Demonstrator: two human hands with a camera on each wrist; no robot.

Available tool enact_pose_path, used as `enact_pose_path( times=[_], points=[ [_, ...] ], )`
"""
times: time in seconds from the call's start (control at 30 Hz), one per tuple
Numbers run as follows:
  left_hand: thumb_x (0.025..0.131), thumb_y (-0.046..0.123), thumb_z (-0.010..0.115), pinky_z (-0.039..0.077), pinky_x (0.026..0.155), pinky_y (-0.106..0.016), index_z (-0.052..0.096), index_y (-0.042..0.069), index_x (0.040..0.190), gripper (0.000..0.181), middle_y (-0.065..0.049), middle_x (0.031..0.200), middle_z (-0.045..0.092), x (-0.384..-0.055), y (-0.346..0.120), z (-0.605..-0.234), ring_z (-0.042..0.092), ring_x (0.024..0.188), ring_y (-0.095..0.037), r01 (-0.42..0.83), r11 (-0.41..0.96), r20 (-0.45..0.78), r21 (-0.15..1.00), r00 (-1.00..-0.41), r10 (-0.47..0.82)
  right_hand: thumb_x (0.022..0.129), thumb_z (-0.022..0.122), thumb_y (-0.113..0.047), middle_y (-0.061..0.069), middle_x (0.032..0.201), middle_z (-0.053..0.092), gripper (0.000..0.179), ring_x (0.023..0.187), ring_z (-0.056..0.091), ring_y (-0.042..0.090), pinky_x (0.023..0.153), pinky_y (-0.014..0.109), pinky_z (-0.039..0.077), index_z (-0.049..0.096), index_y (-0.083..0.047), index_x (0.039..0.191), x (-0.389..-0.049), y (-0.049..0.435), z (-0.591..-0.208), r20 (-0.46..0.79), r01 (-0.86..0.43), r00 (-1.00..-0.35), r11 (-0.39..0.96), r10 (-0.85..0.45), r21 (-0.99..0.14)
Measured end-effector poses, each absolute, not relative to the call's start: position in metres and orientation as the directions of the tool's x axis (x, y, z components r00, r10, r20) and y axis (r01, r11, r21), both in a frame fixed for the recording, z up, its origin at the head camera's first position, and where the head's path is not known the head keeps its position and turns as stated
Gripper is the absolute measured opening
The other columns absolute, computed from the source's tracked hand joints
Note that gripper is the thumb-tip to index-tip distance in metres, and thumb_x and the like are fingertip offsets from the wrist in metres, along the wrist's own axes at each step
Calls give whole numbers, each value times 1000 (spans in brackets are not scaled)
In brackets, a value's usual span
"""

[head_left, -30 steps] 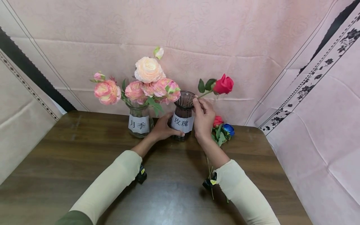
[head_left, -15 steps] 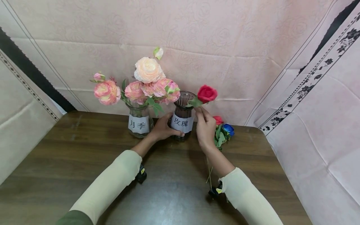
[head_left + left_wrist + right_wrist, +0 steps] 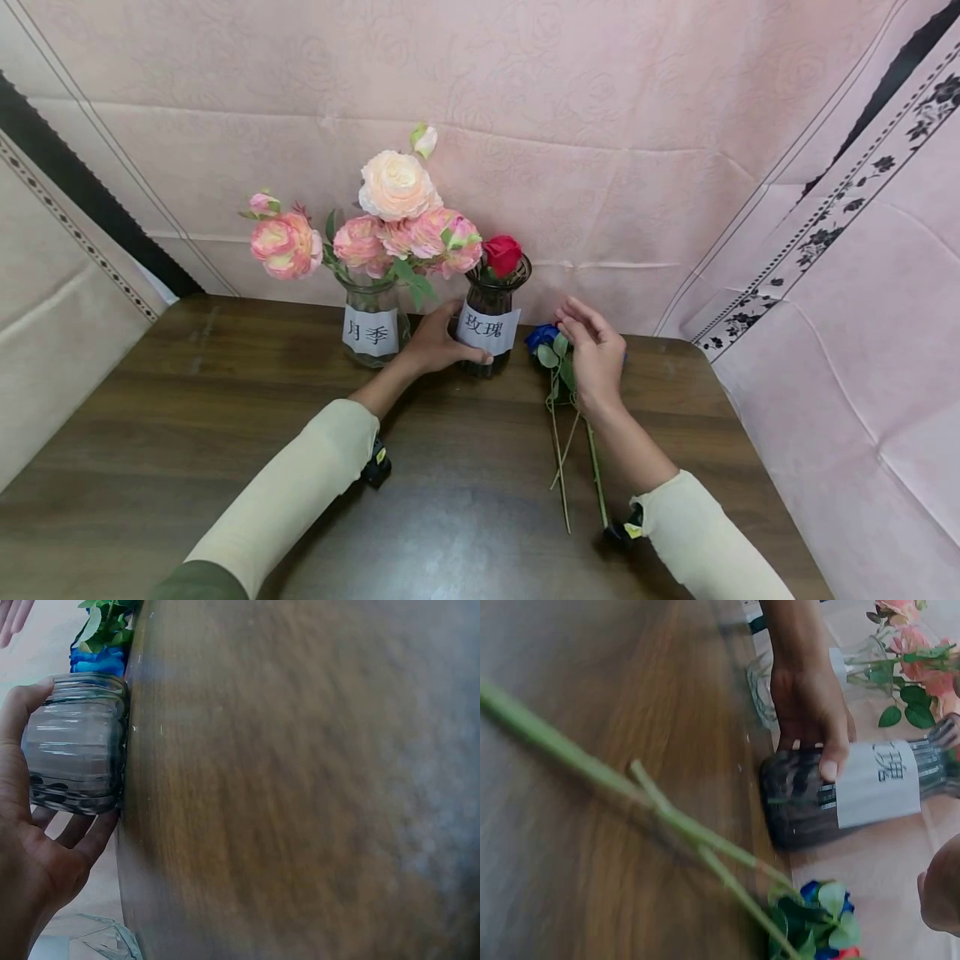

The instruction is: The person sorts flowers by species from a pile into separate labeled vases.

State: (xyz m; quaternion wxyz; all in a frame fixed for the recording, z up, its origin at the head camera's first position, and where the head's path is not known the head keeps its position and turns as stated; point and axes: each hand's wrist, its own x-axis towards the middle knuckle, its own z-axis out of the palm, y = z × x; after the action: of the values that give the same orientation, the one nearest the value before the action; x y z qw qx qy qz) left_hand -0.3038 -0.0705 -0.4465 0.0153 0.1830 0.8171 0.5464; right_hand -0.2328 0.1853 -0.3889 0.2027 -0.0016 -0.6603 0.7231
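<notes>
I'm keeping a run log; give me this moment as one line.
left hand: grips dark vase | right hand: near blue rose, nothing visibly held | red rose: in dark vase | pink flowers: in clear vase

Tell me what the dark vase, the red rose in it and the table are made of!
Dark vase: probably tinted, shiny glass, because it's partly see-through with bright streaks, though plastic is possible.
Red rose: maybe cloth, since its petals look soft and mostly matte, but I can't be sure.
Table: wood or a wood-look top, with brown grain and a soft shine.
</notes>
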Motion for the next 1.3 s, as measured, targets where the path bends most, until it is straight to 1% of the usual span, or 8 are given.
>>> enact_pose_path(
  times=[0.1, 0.23, 0.33, 0.47, 0.7, 0.87, 1.03, 1.3],
  points=[
    [76, 26, 103, 50, 124, -59, 52, 16, 166, 104, -12, 154, 69, -304, -70, -447, 65, 143, -37, 272, 344, 164, 899, -935, 313, 111, 62, 4, 16, 127, 82, 36, 111, 83, 15, 107, 36, 64, 69, 7, 147, -229, 198, -391, 237, -271, -927, -81, 291, -959],
    [77, 28, 103, 49, 125, -59, 51, 16, 166, 104, -11, 155, 68, -306, -70, -448, 64, 144, -36, 268, 350, 158, 897, -937, 312, 114, 61, -2, -4, 111, 85, 37, 107, 83, 13, 102, 31, 66, 66, 5, 150, -223, 215, -394, 172, -207, -949, -110, 266, -972],
    [77, 28, 103, 50, 124, -60, 52, 16, 166, 104, -12, 155, 68, -306, -70, -448, 64, 144, -36, 268, 352, 157, 897, -937, 313, 116, 61, -6, -12, 103, 86, 35, 103, 84, 13, 98, 28, 67, 65, 4, 149, -218, 226, -397, 122, -155, -963, -126, 240, -980],
    [77, 28, 103, 50, 124, -59, 53, 15, 165, 102, -12, 154, 68, -306, -70, -447, 64, 143, -36, 267, 350, 156, 898, -937, 313, 117, 60, -9, -11, 101, 86, 33, 99, 84, 11, 97, 30, 68, 63, 6, 146, -213, 239, -402, 52, -81, -978, -138, 204, -987],
    [77, 27, 104, 49, 125, -59, 52, 15, 166, 104, -12, 157, 67, -305, -71, -446, 64, 145, -37, 267, 340, 157, 902, -935, 318, 118, 55, -10, -5, 104, 86, 29, 105, 85, 15, 100, 34, 68, 65, 5, 141, -202, 260, -408, -90, 69, -988, -161, 126, -985],
    [77, 28, 104, 49, 125, -59, 52, 15, 166, 104, -11, 156, 67, -307, -71, -448, 64, 144, -36, 269, 339, 160, 902, -935, 316, 120, 52, -12, -1, 110, 87, 38, 109, 85, 16, 102, 34, 67, 57, 9, 151, -196, 271, -413, -151, 135, -986, -187, 74, -973],
    [76, 27, 104, 51, 123, -59, 53, 14, 164, 102, -12, 153, 69, -307, -71, -448, 66, 141, -36, 265, 333, 155, 905, -934, 321, 121, 52, -17, -1, 113, 86, 42, 110, 84, 16, 102, 34, 67, 54, 8, 154, -188, 277, -418, -199, 195, -980, -166, 13, -967],
    [77, 28, 104, 51, 123, -59, 52, 15, 165, 103, -11, 155, 68, -308, -71, -450, 65, 141, -35, 268, 342, 158, 900, -935, 318, 121, 50, -15, 11, 122, 85, 45, 106, 85, 19, 100, 36, 68, 52, 15, 154, -172, 279, -427, -246, 256, -962, -78, -118, -964]
  ],
)
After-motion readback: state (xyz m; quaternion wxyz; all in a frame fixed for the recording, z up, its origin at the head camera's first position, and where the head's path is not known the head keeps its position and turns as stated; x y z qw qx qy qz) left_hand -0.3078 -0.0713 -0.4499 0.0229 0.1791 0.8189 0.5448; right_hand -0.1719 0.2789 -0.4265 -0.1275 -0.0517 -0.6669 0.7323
